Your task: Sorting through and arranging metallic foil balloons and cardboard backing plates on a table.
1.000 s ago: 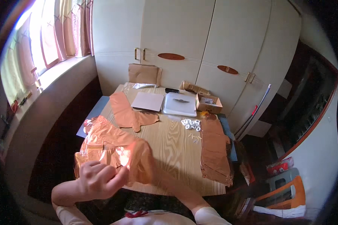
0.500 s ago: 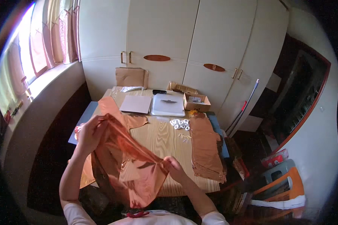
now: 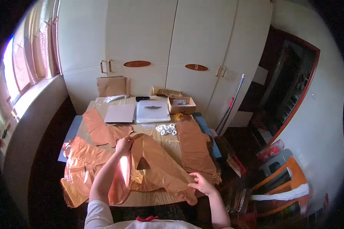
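Note:
A flat, uninflated copper-coloured foil balloon (image 3: 156,160) with a triangular hole lies spread over the near middle of the table. My left hand (image 3: 125,145) is closed on its upper left edge. Beside the lower right end of the foil is my right hand (image 3: 202,184), its thumb and fingers apart. Shiny crumpled foil (image 3: 82,164) lies left of my left forearm, and a duller, flat piece (image 3: 97,126) is just beyond it. A neat stack of flat copper foil (image 3: 193,143) runs along the table's right side.
White rings (image 3: 166,129) sit in a cluster past the balloon, with small pale strips (image 3: 172,142) nearer. Farther back are a grey-white board (image 3: 119,113), a translucent white case (image 3: 153,112) and an open cardboard box (image 3: 181,105). A wooden chair (image 3: 294,179) stands at right.
The balloon went from being held up and bunched between both hands to lying flat on the table. My right hand has moved right and its fingers have opened. The view has turned rightward.

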